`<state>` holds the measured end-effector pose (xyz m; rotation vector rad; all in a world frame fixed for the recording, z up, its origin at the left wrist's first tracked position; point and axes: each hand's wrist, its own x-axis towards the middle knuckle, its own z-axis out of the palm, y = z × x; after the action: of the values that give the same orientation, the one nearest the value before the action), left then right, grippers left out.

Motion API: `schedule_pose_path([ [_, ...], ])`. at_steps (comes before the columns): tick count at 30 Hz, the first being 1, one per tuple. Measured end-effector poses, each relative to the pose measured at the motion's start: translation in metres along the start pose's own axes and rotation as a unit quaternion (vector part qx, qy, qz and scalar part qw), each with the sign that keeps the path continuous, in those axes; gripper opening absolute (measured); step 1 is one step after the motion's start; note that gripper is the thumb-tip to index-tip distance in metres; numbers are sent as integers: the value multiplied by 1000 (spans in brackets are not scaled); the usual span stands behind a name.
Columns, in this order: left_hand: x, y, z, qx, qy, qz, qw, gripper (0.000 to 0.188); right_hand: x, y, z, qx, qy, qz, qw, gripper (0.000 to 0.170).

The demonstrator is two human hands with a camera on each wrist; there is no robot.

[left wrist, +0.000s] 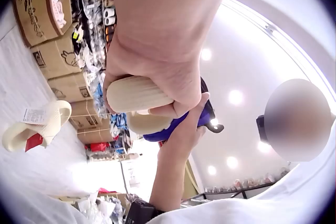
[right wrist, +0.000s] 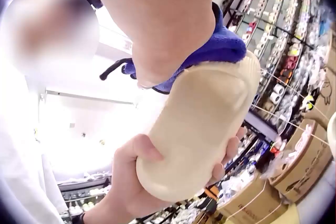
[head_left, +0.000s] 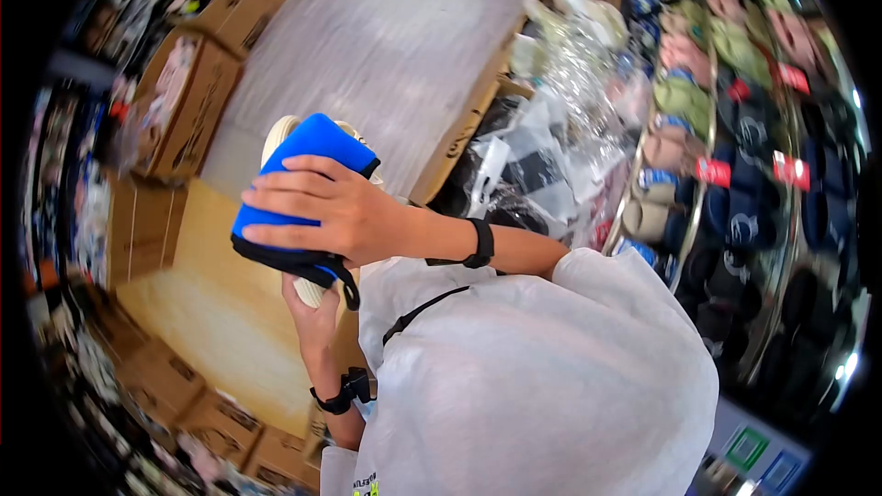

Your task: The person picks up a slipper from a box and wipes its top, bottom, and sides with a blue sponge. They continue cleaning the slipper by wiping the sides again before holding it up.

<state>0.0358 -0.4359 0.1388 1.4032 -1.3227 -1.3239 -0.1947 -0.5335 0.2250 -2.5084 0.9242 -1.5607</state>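
Note:
In the head view my right hand (head_left: pixel 344 211) lies over a blue cloth piece (head_left: pixel 317 142) with black edging and a loop, fingers spread across it. My left hand (head_left: pixel 317 312) holds a cream slipper (head_left: pixel 314 292) from below, mostly hidden by the cloth. The right wrist view shows the slipper's smooth footbed (right wrist: pixel 197 124) facing that camera, my left hand (right wrist: pixel 134 176) gripping one end, thumb on top. The blue cloth (right wrist: pixel 218 48) touches its other end, beneath my right hand (right wrist: pixel 163 56). In the left wrist view my left hand (left wrist: pixel 157 71) wraps the ribbed sole (left wrist: pixel 137 95).
Another cream slipper (left wrist: pixel 47 124) with a red tag lies apart in the left wrist view. Cardboard boxes (head_left: pixel 175 101) line the left side. A carton (head_left: pixel 464 142) of plastic-wrapped goods (head_left: pixel 542 152) stands at centre right, beside racks of slippers (head_left: pixel 680 101).

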Motion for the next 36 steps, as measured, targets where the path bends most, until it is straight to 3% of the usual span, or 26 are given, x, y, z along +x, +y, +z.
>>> schedule_pose_path([
  [1, 7, 5, -1, -24, -26, -6, 999, 66, -2, -5, -2, -6, 19, 47, 999, 57],
  [4, 18, -21, -14, 30, -50, 47, 997, 65, -13, -28, -3, -104, 33, 69, 992, 56],
  [5, 24, -42, -27, -14, -106, 23, 994, 68, -16, -36, -3, -115, 35, 54, 991, 55],
  [7, 40, -38, -36, 89, -185, 27, 978, 73, -25, -46, -2, -146, 14, 10, 989, 57],
  [9, 45, -31, -38, 97, -217, 28, 971, 69, -29, -52, -1, -196, 26, 9, 980, 58],
  [11, 44, -32, -39, -6, -166, 2, 986, 57, -29, -64, -9, -188, 49, 99, 976, 58],
  [13, 52, -36, -37, -1, -184, 36, 982, 48, -33, -79, -6, -206, 82, 139, 965, 57],
  [15, 57, -28, -38, 71, -296, 65, 950, 50, -38, -96, -5, -262, 73, 144, 951, 55],
  [19, 62, -25, -29, 83, -344, 107, 929, 52, -58, -118, 9, -290, 20, 75, 954, 44],
  [21, 55, -25, -26, 87, -359, 124, 921, 53, -66, -122, 1, -310, 26, 107, 944, 45],
  [22, 62, -21, -25, 138, -401, 130, 896, 50, -67, -125, -4, -321, 35, 130, 937, 47],
  [23, 57, -21, -20, 36, -382, 85, 919, 46, -68, -130, -9, -308, 55, 179, 933, 50],
  [25, 51, -10, -18, 46, -388, 100, 915, 45, -66, -141, -15, -307, 85, 221, 922, 53],
  [26, 54, -1, -21, 73, -445, 46, 891, 53, -66, -145, -14, -310, 84, 219, 921, 53],
  [28, 56, -15, -20, 77, -444, 94, 888, 57, -70, -153, -6, -323, 60, 191, 925, 50],
  [30, 57, -32, -26, 118, -451, 150, 872, 68, -73, -154, -3, -346, 11, 109, 932, 44],
  [33, 50, -31, -28, 94, -420, 90, 898, 71, -69, -149, -21, -344, -48, 37, 937, 40],
  [35, 51, -18, -20, 35, -444, 63, 893, 78, -64, -144, -40, -333, -33, 67, 940, 40],
  [36, 40, -8, -9, -48, -378, 70, 922, 69, -62, -142, -51, -336, -28, 87, 937, 42],
])
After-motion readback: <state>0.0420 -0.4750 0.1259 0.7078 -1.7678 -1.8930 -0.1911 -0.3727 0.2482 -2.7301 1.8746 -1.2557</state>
